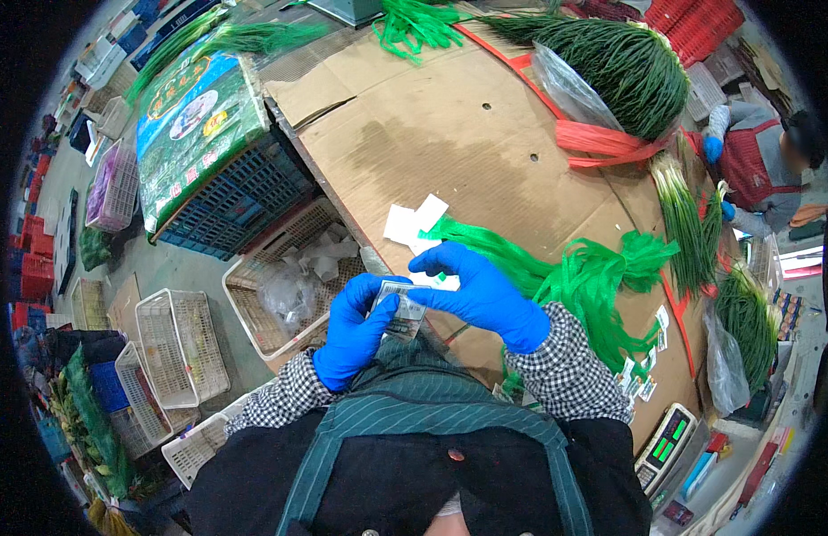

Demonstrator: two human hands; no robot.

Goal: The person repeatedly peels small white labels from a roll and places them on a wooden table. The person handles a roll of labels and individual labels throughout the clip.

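Observation:
My blue-gloved left hand [352,338] holds a small stack of printed labels [407,313] in front of my apron, between thumb and fingers. My right hand [491,298], gloved the same, has its thumb at the stack's upper right edge. Its index finger arches above with a gap between them, and I see nothing gripped there. Just beyond my hands, white paper cards [412,222] lie at the edge of the cardboard-covered table [440,134]. Green mesh netting [588,275] spreads to the right, with several printed tags [642,382] at its near end.
Bunched green onions [621,77] lie at the far right, with red strapping. A digital scale [668,439] stands near right. Left are a plastic crate [300,288] holding clear film and a covered blue crate [233,194]. Another person [749,161] is at the right.

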